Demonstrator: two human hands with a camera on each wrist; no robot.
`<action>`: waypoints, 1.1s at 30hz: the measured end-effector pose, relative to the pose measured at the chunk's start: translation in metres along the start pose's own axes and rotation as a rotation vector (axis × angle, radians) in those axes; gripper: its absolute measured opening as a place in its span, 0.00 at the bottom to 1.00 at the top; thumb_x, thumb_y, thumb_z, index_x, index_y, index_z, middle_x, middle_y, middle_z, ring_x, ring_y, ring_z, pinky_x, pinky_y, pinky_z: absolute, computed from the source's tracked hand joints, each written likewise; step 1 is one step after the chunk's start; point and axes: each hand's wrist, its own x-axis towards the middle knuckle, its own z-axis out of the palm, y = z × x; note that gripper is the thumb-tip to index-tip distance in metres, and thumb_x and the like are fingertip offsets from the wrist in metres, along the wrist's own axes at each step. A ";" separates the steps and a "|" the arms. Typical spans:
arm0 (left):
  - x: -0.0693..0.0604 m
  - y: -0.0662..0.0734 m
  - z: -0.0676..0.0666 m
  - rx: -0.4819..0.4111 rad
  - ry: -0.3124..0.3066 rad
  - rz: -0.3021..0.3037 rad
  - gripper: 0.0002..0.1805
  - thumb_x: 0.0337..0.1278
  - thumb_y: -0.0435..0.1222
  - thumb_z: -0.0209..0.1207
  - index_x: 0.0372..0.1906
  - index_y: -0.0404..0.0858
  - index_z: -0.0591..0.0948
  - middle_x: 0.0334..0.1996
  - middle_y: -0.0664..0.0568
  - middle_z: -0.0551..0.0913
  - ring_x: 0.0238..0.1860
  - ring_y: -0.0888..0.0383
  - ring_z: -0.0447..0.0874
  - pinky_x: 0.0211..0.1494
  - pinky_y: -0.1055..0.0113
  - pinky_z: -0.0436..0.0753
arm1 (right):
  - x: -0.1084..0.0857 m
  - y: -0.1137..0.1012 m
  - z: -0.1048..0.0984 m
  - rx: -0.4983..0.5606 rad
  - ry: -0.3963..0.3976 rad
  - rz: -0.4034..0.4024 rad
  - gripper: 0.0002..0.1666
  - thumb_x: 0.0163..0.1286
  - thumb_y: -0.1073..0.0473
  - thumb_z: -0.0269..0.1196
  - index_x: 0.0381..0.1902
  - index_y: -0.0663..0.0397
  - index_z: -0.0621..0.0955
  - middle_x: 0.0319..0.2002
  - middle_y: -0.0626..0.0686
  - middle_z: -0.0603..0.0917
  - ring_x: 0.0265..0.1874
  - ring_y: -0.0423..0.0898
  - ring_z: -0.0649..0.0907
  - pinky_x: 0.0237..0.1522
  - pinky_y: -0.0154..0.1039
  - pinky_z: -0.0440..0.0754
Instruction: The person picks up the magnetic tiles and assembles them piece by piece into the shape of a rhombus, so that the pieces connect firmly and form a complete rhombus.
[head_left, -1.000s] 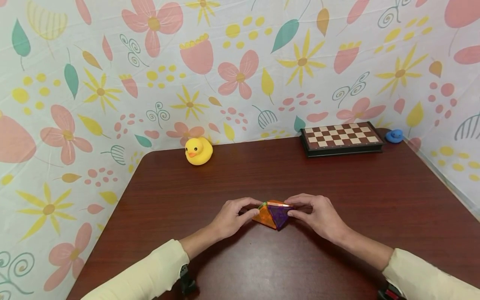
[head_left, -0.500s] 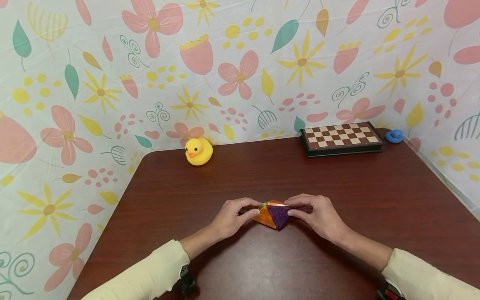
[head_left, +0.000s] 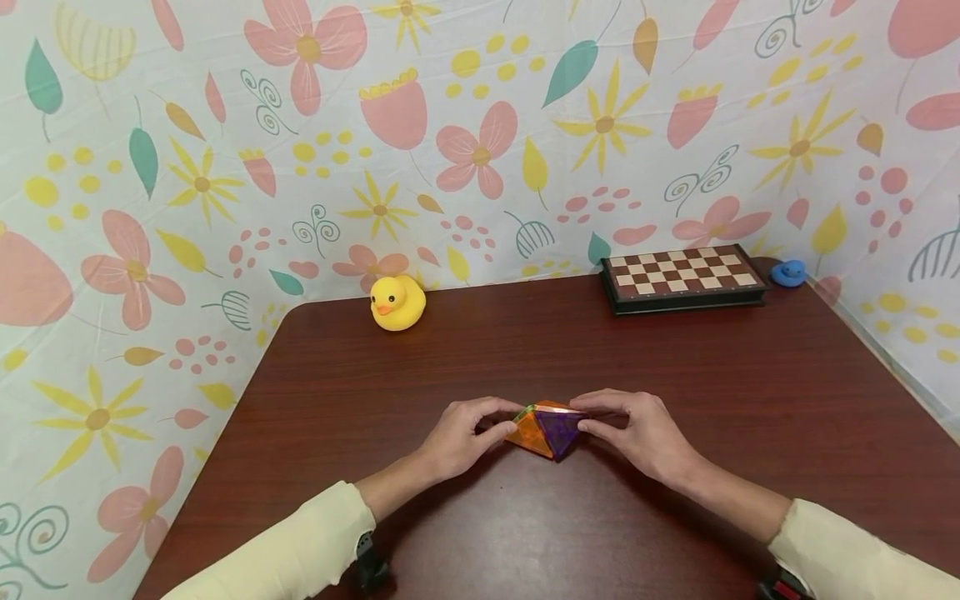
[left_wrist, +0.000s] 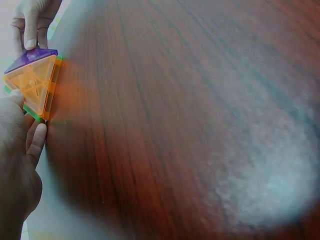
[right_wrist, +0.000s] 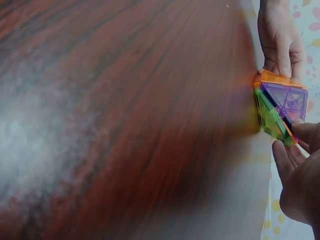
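Between the two hands is a small faceted shape built of translucent magnetic tiles [head_left: 558, 431], near the middle of the table. Orange and purple triangles face the head camera; green tiles [right_wrist: 270, 119] show low on it in the right wrist view. My left hand [head_left: 459, 437] holds the left corner, thumb in front and fingers behind. At the opposite corner my right hand [head_left: 641, 429] pinches the purple side with thumb and fingers. In the left wrist view an orange triangle [left_wrist: 35, 82] faces the camera. Fingertips behind the shape are partly hidden.
A yellow rubber duck [head_left: 397, 303] sits at the back left of the dark wood table [head_left: 480, 358]. At the back right lie a chessboard box [head_left: 684, 279] and a small blue duck [head_left: 788, 272]. A flower-patterned cloth [head_left: 480, 225] hangs behind the table.
My left thumb has slid very slightly to the left on the orange tile, and my right hand has shifted a touch to the right. The tile shape stays in place.
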 end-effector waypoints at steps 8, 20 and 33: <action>-0.005 -0.001 -0.003 0.060 0.004 0.013 0.16 0.68 0.36 0.71 0.58 0.44 0.87 0.50 0.58 0.89 0.46 0.67 0.87 0.51 0.70 0.86 | -0.002 0.002 -0.006 -0.078 0.025 0.012 0.15 0.63 0.66 0.78 0.44 0.43 0.92 0.42 0.41 0.91 0.44 0.43 0.90 0.45 0.40 0.88; -0.008 -0.002 -0.003 0.129 0.048 0.028 0.13 0.64 0.36 0.74 0.52 0.43 0.88 0.47 0.58 0.89 0.41 0.69 0.86 0.49 0.72 0.86 | 0.000 0.001 -0.007 -0.081 0.042 0.066 0.11 0.65 0.65 0.77 0.39 0.41 0.92 0.38 0.40 0.91 0.40 0.39 0.90 0.41 0.34 0.87; -0.006 -0.003 -0.001 0.170 0.102 0.026 0.11 0.62 0.38 0.75 0.48 0.45 0.89 0.44 0.60 0.89 0.40 0.69 0.86 0.46 0.72 0.86 | 0.005 0.004 -0.007 -0.126 0.061 0.081 0.11 0.65 0.65 0.77 0.40 0.43 0.92 0.38 0.40 0.91 0.40 0.39 0.88 0.42 0.35 0.86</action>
